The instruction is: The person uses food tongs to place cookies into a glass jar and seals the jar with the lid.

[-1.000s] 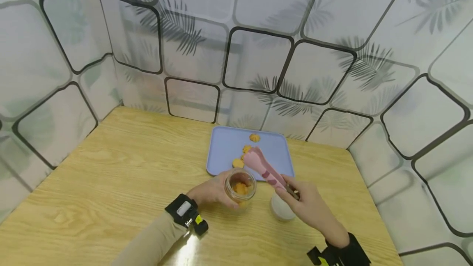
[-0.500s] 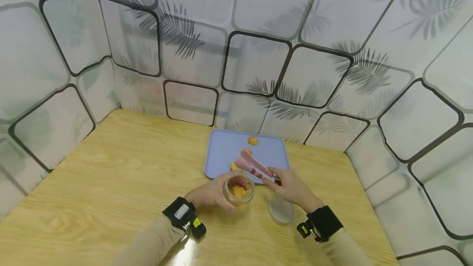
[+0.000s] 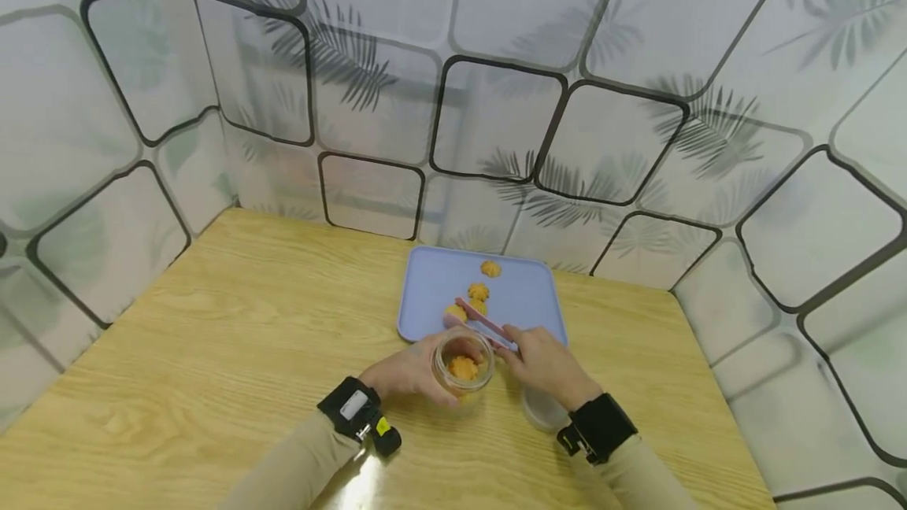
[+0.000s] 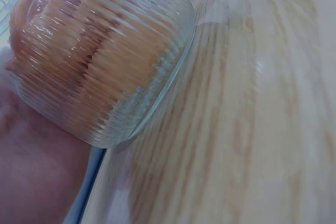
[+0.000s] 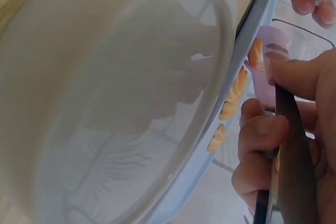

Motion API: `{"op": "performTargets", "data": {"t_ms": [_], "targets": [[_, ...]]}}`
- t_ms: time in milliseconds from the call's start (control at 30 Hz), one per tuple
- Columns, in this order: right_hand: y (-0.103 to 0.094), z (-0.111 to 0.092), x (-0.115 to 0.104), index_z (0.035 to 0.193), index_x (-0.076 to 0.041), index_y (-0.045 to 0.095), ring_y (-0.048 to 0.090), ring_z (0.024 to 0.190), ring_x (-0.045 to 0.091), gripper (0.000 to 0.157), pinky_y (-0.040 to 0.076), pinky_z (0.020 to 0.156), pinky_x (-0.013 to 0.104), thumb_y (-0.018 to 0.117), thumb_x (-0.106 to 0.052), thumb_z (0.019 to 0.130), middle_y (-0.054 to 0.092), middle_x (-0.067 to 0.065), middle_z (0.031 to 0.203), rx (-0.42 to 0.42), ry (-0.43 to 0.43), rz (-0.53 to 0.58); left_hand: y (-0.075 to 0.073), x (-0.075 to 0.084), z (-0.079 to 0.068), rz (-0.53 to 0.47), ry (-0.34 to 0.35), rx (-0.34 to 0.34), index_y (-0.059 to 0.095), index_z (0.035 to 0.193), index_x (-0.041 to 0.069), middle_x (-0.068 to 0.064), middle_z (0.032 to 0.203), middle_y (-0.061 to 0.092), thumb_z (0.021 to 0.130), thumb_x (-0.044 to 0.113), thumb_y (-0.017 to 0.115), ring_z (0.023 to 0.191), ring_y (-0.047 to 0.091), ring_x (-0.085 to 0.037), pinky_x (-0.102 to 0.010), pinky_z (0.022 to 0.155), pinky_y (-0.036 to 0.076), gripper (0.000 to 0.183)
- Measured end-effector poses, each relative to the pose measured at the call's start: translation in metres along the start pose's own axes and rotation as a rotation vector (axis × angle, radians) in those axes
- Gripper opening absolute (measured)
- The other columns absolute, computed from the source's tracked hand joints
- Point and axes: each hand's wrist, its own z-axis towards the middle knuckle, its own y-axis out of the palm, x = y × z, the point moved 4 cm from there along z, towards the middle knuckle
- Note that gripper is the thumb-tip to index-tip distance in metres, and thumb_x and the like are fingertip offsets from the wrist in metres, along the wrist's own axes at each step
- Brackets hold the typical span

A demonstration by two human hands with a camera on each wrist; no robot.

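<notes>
With the left grip [image 3: 407,371] round the glass jar [image 4: 113,59] and right grip [image 3: 547,367] clasping tongs [image 3: 482,317], the near-left cookie [image 3: 453,311] seems brittle: squeeze its edges lightly.

Held in the left hand [image 3: 407,372]: clear ribbed glass jar [image 4: 121,77], mouth uncovered and facing up, golden cookies [image 3: 464,369] inside. Gripped in the right hand [image 3: 547,364]: pink tongs [image 3: 482,319] with darker handles, arms spread, tips beside a round cookie [image 3: 456,311] on the blue tray [image 3: 524,290], contact unclear. Farther back there: three ridged cookies [image 3: 479,291], two close together.
</notes>
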Motion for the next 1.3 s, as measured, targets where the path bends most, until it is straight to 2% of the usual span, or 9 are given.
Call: {"op": "performTargets", "data": {"t_ms": [100, 200, 367, 533, 633, 733, 900, 1067, 1300], "targets": [[-0.001, 0.0, -0.001, 0.096, -0.005, 0.066, 0.045, 0.056, 0.006, 0.009, 0.036, 0.051, 0.021, 0.065, -0.014, 0.099, 0.053, -0.004, 0.065, 0.013, 0.011, 0.005, 0.0, 0.0, 0.0, -0.006, -0.012, 0.007, 0.045, 0.143, -0.002, -0.025, 0.141, 0.053, 0.073, 0.003, 0.088, 0.132, 0.051, -0.024, -0.03, 0.116, 0.037, 0.082], [-0.002, -0.001, 0.0, 0.086, -0.01, 0.059, 0.043, 0.056, 0.007, 0.015, 0.035, 0.052, 0.022, 0.063, -0.012, 0.1, 0.046, -0.006, 0.064, 0.03, 0.018, 0.008, 0.001, -0.001, 0.001, 0.006, -0.034, 0.021, 0.045, 0.146, 0.006, -0.02, 0.14, 0.055, 0.072, 0.003, 0.088, 0.13, 0.052, -0.021, -0.03, 0.115, 0.038, 0.085], [0.0, -0.006, 0.003, 0.087, -0.01, 0.06, 0.038, 0.054, 0.003, 0.014, 0.03, 0.05, 0.019, 0.063, -0.012, 0.1, 0.04, -0.009, 0.063, 0.032, 0.017, 0.048, 0.004, -0.002, 0.001, 0.006, -0.046, 0.017, 0.046, 0.145, 0.007, -0.02, 0.139, 0.056, 0.072, 0.002, 0.088, 0.13, 0.052, -0.019, -0.031, 0.116, 0.038, 0.084], [-0.006, -0.02, 0.006, 0.113, 0.001, 0.07, 0.029, 0.051, -0.002, 0.021, 0.026, 0.049, 0.018, 0.061, -0.015, 0.103, 0.035, -0.009, 0.061, 0.01, 0.1, 0.236, 0.006, -0.002, 0.002, -0.017, -0.041, 0.003, 0.047, 0.144, 0.005, -0.022, 0.14, 0.055, 0.073, 0.006, 0.089, 0.132, 0.051, -0.024, -0.031, 0.115, 0.038, 0.082], [-0.017, -0.029, 0.005, 0.132, 0.01, 0.061, 0.025, 0.049, -0.003, 0.041, 0.026, 0.048, 0.019, 0.06, -0.018, 0.103, 0.034, -0.01, 0.058, 0.023, 0.151, 0.289, 0.005, -0.002, 0.002, -0.013, -0.034, -0.001, 0.048, 0.143, 0.005, -0.022, 0.139, 0.055, 0.074, 0.006, 0.089, 0.131, 0.052, -0.026, -0.032, 0.115, 0.039, 0.079], [-0.029, -0.036, 0.0, 0.136, 0.013, 0.056, 0.021, 0.048, -0.003, 0.047, 0.025, 0.047, 0.019, 0.061, -0.02, 0.102, 0.034, -0.011, 0.055, 0.038, 0.162, 0.304, 0.005, -0.001, 0.001, 0.021, -0.023, 0.005, 0.05, 0.14, 0.005, -0.021, 0.135, 0.057, 0.074, 0.006, 0.089, 0.128, 0.053, -0.024, -0.031, 0.114, 0.039, 0.077], [-0.053, -0.053, -0.014, 0.134, 0.012, 0.058, 0.019, 0.047, -0.005, 0.045, 0.023, 0.045, 0.017, 0.063, -0.018, 0.101, 0.032, -0.015, 0.053, 0.07, 0.139, 0.341, 0.005, 0.001, -0.002, 0.038, -0.014, -0.002, 0.048, 0.142, 0.008, -0.019, 0.136, 0.058, 0.072, 0.005, 0.089, 0.128, 0.053, -0.02, -0.031, 0.115, 0.039, 0.081], [-0.074, -0.071, -0.034, 0.128, 0.012, 0.064, 0.02, 0.047, -0.013, 0.038, 0.024, 0.04, 0.012, 0.067, -0.009, 0.097, 0.037, -0.02, 0.053, 0.125, 0.03, 0.372, 0.006, 0.002, -0.003, 0.031, -0.038, -0.003, 0.047, 0.143, 0.006, -0.018, 0.137, 0.058, 0.073, 0.004, 0.089, 0.129, 0.053, -0.021, -0.032, 0.115, 0.04, 0.081], [-0.083, -0.077, -0.055, 0.131, 0.004, 0.066, 0.025, 0.049, -0.015, 0.036, 0.027, 0.041, 0.009, 0.066, -0.011, 0.098, 0.041, -0.021, 0.058, 0.025, -0.085, 0.389, 0.002, 0.002, -0.006, -0.032, -0.11, 0.027, 0.037, 0.154, 0.017, -0.006, 0.145, 0.053, 0.072, 0.003, 0.089, 0.131, 0.051, -0.017, -0.03, 0.112, 0.042, 0.098]]}}
